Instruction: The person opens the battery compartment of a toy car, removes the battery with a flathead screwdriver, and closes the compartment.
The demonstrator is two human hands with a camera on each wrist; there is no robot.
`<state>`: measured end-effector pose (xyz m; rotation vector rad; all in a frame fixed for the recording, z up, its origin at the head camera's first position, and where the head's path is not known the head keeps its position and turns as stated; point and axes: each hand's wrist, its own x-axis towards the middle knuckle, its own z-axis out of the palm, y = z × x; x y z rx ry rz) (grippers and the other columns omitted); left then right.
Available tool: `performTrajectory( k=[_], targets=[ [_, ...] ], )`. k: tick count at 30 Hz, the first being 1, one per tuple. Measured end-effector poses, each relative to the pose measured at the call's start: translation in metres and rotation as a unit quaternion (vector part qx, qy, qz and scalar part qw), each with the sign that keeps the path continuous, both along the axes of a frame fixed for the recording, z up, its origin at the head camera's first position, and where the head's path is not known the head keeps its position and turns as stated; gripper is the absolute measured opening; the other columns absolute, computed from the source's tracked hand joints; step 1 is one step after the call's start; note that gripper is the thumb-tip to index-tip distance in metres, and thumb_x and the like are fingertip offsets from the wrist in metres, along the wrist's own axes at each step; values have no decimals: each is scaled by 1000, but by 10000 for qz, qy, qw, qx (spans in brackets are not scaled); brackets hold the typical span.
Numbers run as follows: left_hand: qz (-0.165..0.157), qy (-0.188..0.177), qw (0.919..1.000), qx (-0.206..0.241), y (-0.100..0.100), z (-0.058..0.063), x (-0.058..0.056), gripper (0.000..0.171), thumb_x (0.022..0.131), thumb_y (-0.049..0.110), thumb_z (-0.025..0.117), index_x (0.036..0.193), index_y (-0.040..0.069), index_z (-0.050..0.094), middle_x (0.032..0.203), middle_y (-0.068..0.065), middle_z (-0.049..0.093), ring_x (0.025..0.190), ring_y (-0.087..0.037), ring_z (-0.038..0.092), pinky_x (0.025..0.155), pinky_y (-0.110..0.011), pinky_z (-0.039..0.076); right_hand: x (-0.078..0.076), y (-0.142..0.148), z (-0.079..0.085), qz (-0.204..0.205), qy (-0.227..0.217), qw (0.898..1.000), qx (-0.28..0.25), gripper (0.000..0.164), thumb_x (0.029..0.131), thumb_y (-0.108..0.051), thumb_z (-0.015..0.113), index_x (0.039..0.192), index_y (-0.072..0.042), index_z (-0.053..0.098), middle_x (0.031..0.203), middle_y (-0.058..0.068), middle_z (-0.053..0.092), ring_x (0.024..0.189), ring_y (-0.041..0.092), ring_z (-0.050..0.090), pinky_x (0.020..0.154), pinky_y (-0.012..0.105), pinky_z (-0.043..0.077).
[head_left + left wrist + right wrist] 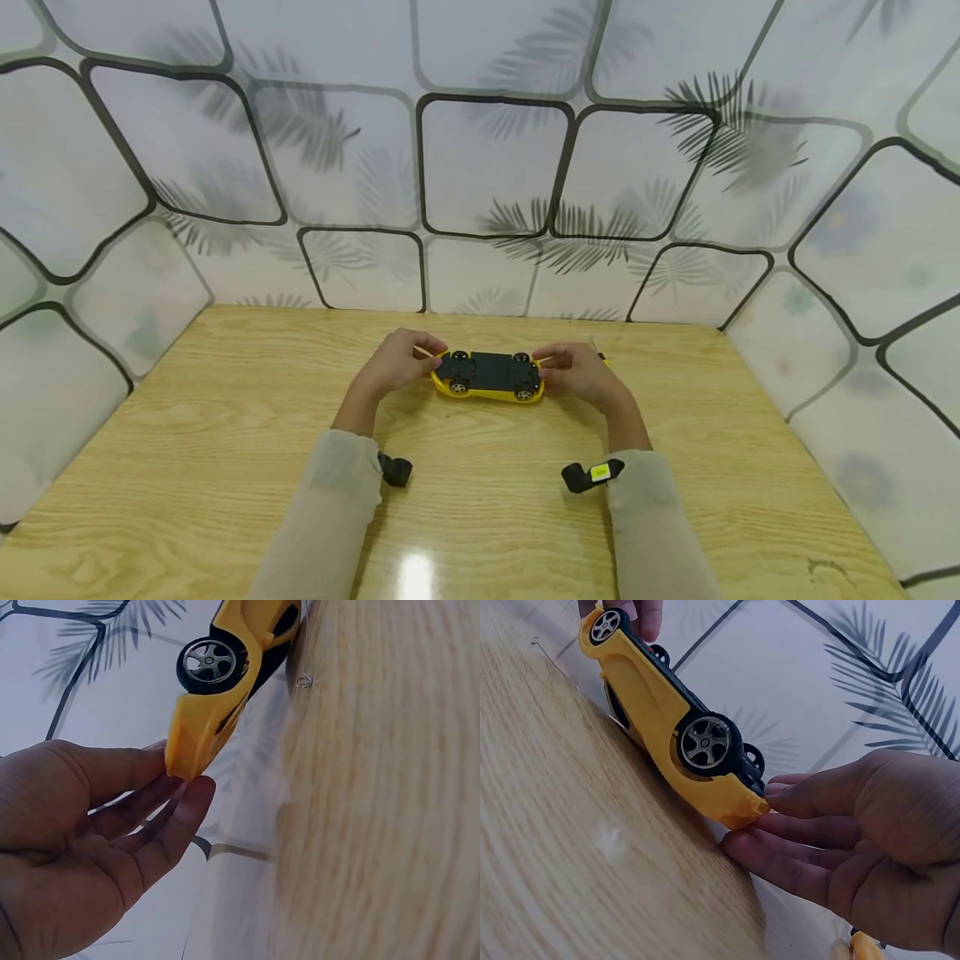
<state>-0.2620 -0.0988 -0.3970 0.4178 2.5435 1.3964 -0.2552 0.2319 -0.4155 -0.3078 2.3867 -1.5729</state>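
Observation:
A yellow toy car (487, 373) is upside down, its black underside and several wheels facing up. My left hand (397, 362) pinches one end of it between thumb and fingers. At the other end, the thumb and fingertips of my right hand (581, 375) grip the yellow bumper. The left wrist view shows the left hand (97, 832) with its thumb on one side of the car's tip (187, 742) and fingers on the other. In the right wrist view the car's roof side is close over the wooden table (615, 840).
A thin wire with a looped end (304, 680) shows beside the car. Behind the right hand, a small yellow and black object (603, 358) is partly hidden. The patterned wall covering (487, 167) rises at the table's back edge and both sides.

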Motion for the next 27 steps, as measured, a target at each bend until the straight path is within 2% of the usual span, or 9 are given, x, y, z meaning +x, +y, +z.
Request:
performTrajectory(
  k=[8,16,23,27],
  targets=[
    [134,27,9999,39,1,1,1,23,103,7,61,125,3,70,125,-18,66,104,-29,69,85,-39,62,1,1,1,-15,72,9998,198,36,101,1,62,137,3,61,131,26,61,108,31,68,88,40,62],
    [74,168,9998,-86,1,3,1,22,103,11,62,123,5,71,125,-16,66,100,-26,71,84,-40,62,1,1,0,-43,172,9993,317,36,100,1,62,137,2,61,132,26,60,107,32,68,87,40,62],
    [34,387,9989,-263,1,12,2,25,103,15,64,124,4,71,122,-15,69,99,-26,71,81,-40,61,1,0,6,67,717,9940,823,36,102,-3,60,138,3,60,128,24,64,113,35,66,91,44,59],
    [45,580,9974,-425,3,15,2,26,102,18,66,124,5,72,120,-12,71,104,-28,69,82,-41,60,2,-6,9,-83,1043,9901,934,34,103,-7,62,135,3,62,126,20,67,115,34,65,91,46,59]
  ],
)
